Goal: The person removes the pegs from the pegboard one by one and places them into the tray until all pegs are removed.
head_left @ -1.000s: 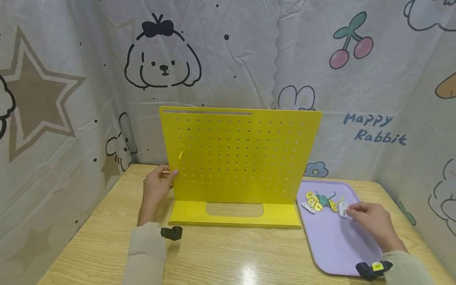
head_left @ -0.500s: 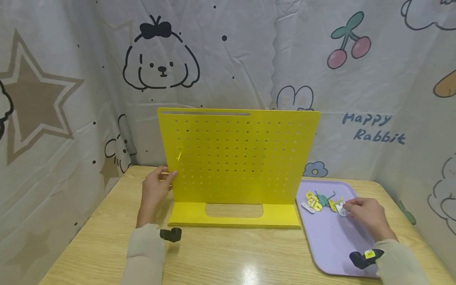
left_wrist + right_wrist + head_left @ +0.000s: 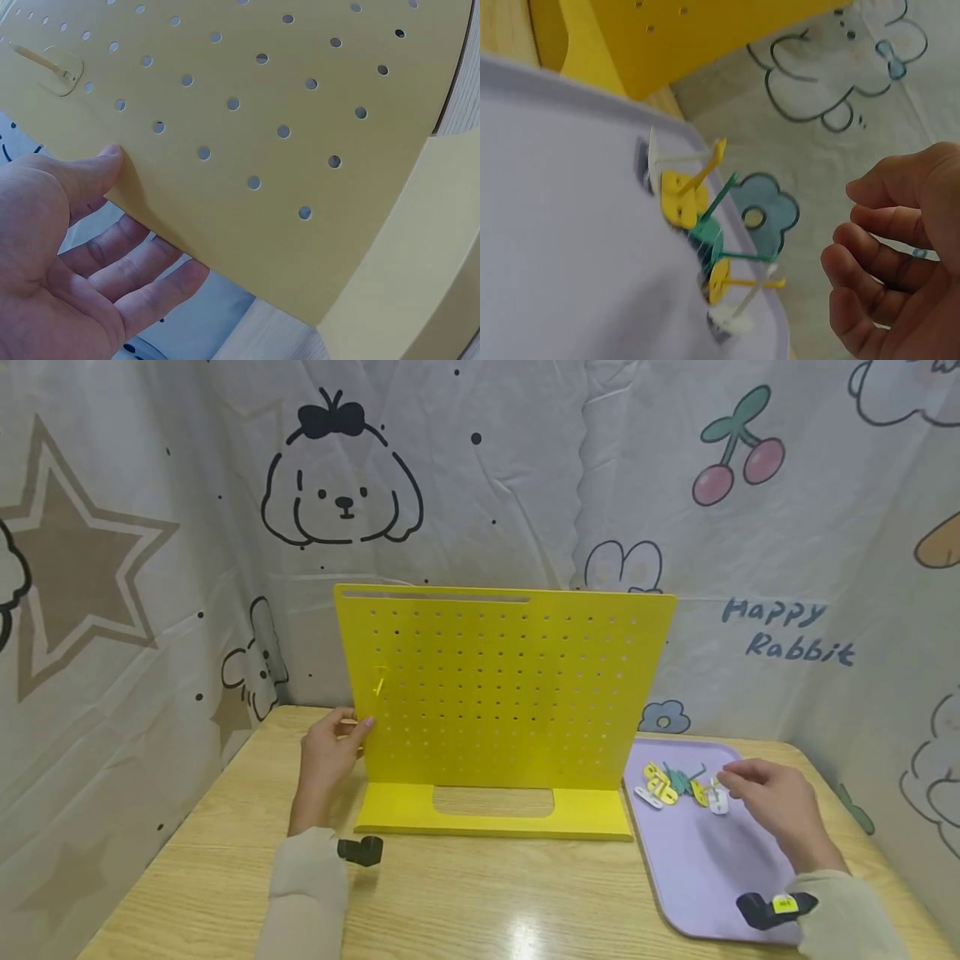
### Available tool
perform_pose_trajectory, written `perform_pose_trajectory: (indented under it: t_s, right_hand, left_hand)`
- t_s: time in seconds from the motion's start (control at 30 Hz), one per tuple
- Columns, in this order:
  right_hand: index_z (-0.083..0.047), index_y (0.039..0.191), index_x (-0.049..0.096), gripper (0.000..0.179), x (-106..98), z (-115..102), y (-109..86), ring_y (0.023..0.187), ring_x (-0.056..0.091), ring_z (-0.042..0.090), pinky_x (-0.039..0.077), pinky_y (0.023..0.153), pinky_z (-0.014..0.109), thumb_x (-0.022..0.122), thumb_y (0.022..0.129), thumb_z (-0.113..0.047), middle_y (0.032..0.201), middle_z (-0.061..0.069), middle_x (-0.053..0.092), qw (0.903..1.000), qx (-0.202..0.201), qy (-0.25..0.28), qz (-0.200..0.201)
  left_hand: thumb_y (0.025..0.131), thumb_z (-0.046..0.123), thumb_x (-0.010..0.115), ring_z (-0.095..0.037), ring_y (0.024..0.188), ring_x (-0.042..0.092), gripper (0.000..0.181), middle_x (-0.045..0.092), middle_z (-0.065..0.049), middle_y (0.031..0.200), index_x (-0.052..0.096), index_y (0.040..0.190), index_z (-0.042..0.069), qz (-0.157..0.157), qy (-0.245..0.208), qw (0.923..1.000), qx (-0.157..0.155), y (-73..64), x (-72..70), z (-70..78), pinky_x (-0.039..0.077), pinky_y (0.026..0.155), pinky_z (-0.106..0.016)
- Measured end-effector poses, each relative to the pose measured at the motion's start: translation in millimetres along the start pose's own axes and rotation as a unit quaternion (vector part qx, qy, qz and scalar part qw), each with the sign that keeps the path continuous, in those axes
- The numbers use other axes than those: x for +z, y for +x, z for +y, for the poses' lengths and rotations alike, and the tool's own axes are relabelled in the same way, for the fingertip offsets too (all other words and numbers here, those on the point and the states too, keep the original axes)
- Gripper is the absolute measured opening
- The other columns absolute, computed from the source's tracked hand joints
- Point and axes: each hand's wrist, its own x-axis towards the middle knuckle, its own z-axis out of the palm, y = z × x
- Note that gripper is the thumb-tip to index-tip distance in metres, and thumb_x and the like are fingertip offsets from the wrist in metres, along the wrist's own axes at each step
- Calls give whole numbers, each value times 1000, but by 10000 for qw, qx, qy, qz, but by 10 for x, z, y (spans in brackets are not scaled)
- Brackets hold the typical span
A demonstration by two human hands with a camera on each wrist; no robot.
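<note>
A yellow pegboard (image 3: pixel 502 693) stands upright on its base. My left hand (image 3: pixel 330 756) holds its left edge, thumb on the front face and the other fingers at the edge and behind, as the left wrist view shows. One yellow hook (image 3: pixel 49 64) sits in the board above that thumb. My right hand (image 3: pixel 900 255) is over the lilac tray (image 3: pixel 712 877) with fingers loosely bent and nothing between them. Just by its fingertips in the head view, a white hook (image 3: pixel 731 319) lies in the tray with its peg pointing up.
Beside the white hook are yellow hooks (image 3: pixel 660 787), green hooks (image 3: pixel 681 781) and another white hook (image 3: pixel 648 797), in a cluster at the tray's far end. The tray stands right of the board on the wooden table (image 3: pixel 450 893). A printed curtain (image 3: pixel 487 468) hangs behind.
My right hand has set the white hook down among the others, let go of it and lifted slightly. My left hand keeps its hold on the board's edge.
</note>
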Motion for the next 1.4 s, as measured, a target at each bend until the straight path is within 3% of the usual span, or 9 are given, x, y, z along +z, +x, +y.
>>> perform_pose_trajectory:
  t_s: [0.33,0.47,0.6,0.73,1.0,1.23,1.4]
  right_hand:
    - [0,132,60,50,138,-497,-235,113,53,39,51,88,50,63,99,-38,128,24,59,9962,-817,304,-21]
    - [-2,134,60,50,183,-693,-303,108,54,36,53,81,40,62,100,-40,125,21,61,9927,-1165,285,-115]
    - [-3,129,64,43,249,-854,-345,98,56,29,53,71,28,65,99,-35,117,16,66,9844,-1744,246,-11]
    - [-2,125,67,38,339,-978,-359,92,58,25,52,69,25,68,98,-30,112,13,69,9752,-2183,349,53]
    - [-1,119,69,31,568,-1228,-347,88,61,23,54,71,27,71,96,-21,105,10,71,9614,-2639,772,-111]
    - [-1,119,70,30,777,-1510,-314,87,62,24,54,70,29,72,95,-20,105,8,71,9462,-2885,1326,-630]
    - [-2,119,70,29,928,-1721,-321,85,64,21,56,70,32,73,95,-18,105,6,72,9372,-3105,1353,-834]
  left_hand:
    - [100,31,65,-34,100,67,31,67,-19,112,63,117,5,-15,15,10000,-13,-9,-7,-24,61,79,-38]
    - [100,31,65,-34,100,66,32,67,-19,112,63,118,5,-5,-9,10000,-16,1,-6,-23,61,80,-40]
    - [99,31,65,-33,100,66,32,67,-19,112,63,117,5,16,-12,10000,-20,9,2,-18,61,79,-39]
    - [99,32,65,-33,100,67,32,67,-19,112,63,117,5,7,-14,10000,-27,16,16,-21,61,78,-37]
    - [99,32,65,-33,101,66,32,67,-18,111,63,118,6,-24,-19,10000,-70,9,14,-27,61,79,-36]
    - [100,31,65,-32,99,67,30,67,-18,110,63,116,6,0,-33,10000,-49,17,1,-12,61,78,-37]
    - [99,30,65,-33,100,67,30,68,-19,110,63,116,5,1,-87,10000,-26,18,-2,-16,61,79,-38]
